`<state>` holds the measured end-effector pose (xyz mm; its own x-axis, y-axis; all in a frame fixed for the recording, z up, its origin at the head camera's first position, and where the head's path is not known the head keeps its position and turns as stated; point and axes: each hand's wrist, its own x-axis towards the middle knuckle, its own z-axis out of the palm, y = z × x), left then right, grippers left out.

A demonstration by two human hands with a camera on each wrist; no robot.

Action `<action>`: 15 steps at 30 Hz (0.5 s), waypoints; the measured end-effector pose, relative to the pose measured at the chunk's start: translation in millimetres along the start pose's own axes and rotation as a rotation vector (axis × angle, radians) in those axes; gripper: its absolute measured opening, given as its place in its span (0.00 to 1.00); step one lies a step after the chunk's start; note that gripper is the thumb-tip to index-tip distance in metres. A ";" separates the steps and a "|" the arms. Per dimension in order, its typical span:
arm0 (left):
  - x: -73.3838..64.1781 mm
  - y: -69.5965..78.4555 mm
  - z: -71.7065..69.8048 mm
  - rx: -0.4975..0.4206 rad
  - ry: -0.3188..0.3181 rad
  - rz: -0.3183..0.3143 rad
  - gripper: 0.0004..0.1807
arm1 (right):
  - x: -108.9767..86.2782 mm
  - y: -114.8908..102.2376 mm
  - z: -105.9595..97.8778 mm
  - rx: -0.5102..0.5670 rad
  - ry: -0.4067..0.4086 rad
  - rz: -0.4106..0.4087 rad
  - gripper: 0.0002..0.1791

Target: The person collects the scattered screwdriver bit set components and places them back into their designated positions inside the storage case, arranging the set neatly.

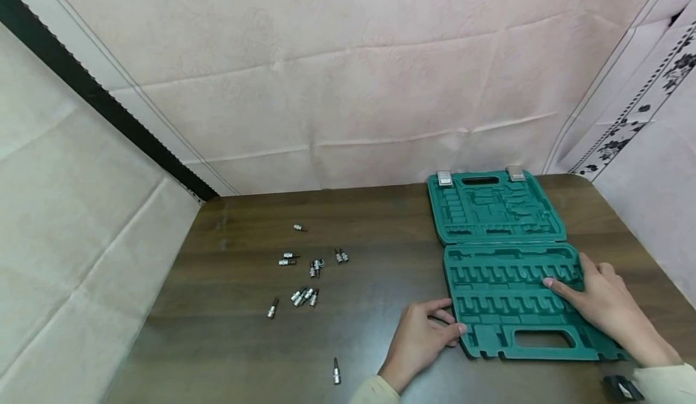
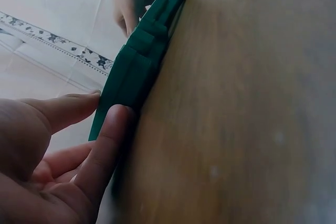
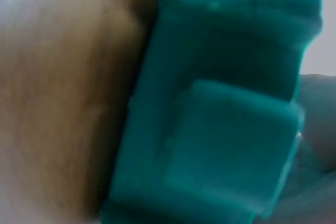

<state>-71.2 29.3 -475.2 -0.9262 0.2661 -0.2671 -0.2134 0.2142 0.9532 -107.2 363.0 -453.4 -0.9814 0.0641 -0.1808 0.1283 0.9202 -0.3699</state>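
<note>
An opened green plastic tool case [image 1: 513, 318] lies flat at the right of the table, its moulded slots facing up. My left hand [image 1: 421, 339] grips the left edge of its near half; in the left wrist view the thumb and a finger pinch the case's green side [image 2: 128, 74]. On the opposite edge my right hand [image 1: 611, 304] holds the same half, thumb over the top and the other fingers partly hidden along the side. The right wrist view shows the case's side wall [image 3: 231, 145] very close, with part of the right hand [image 3: 320, 124] behind it.
Several silver bit sockets lie scattered left of the case, among them a single one [image 1: 336, 372] near the front and a cluster [image 1: 304, 296] mid-table. A small black object [image 1: 621, 387] sits by the right sleeve. Cloth-covered walls [image 1: 348, 90] bound the wooden table [image 1: 234, 355].
</note>
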 end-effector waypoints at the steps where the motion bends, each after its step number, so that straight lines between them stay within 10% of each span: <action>1: -0.7 0.4 -1.3 0.006 0.001 -0.002 0.27 | -0.9 -1.0 0.0 0.003 0.000 -0.002 0.61; 15: -10.8 3.3 -16.5 0.031 0.026 -0.012 0.26 | 0.0 3.7 -3.7 0.163 -0.092 0.031 0.59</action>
<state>-67.0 11.6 -466.9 -0.9315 0.2387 -0.2743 -0.2153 0.2461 0.9450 -107.2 367.8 -451.3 -0.9605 0.0490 -0.2739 0.1868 0.8432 -0.5041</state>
